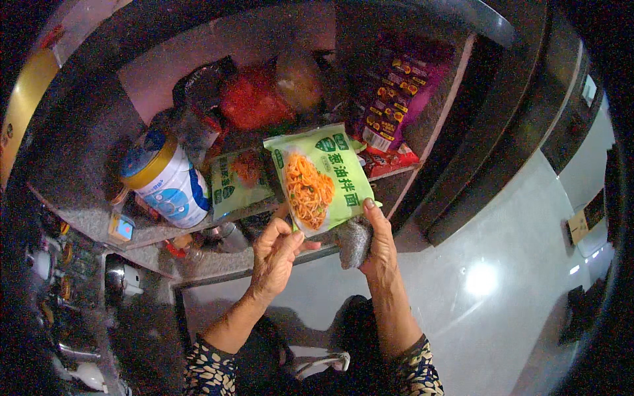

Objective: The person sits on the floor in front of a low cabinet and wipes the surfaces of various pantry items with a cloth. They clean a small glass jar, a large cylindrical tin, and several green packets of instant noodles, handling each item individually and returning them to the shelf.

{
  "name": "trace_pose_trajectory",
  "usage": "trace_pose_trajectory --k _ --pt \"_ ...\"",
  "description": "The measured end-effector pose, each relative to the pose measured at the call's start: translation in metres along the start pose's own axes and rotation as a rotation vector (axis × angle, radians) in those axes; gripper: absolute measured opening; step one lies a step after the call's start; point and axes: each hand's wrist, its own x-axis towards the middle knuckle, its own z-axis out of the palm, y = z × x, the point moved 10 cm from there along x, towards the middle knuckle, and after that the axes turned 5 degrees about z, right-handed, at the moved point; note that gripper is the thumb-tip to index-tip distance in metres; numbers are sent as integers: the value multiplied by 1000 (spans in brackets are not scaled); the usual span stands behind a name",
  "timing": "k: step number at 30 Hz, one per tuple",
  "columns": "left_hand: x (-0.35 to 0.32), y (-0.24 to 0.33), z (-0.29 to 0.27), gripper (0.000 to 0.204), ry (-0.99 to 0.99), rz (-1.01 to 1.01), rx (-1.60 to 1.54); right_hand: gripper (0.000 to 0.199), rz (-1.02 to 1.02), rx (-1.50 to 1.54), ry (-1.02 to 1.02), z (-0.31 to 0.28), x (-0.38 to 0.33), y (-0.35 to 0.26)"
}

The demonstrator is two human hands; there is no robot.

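Note:
A green noodle packet with a picture of orange noodles is held up in front of an open cabinet shelf. My left hand pinches its lower left corner. My right hand grips its lower right edge and also holds a grey cloth bunched under the packet. A second green packet stands on the shelf just behind and to the left.
A white and blue tin with a gold rim lies on its side at the shelf's left. Red bags and a purple snack bag fill the back. A lower shelf holds small items. Glossy grey floor lies to the right.

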Motion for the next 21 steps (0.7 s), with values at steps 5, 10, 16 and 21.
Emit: trace_pose_trajectory --k 5,10,16,21 --pt "-18 14 5 9 62 65 68 34 1 -48 -63 1 -13 -2" --pt "-34 40 32 31 8 98 -291 35 12 19 -66 -6 -40 -5" --pt "-54 4 17 46 208 -188 -297 34 106 -144 -94 -13 -71 19" --pt "-64 2 0 40 328 -192 -219 37 153 -440 -204 -33 -82 27"
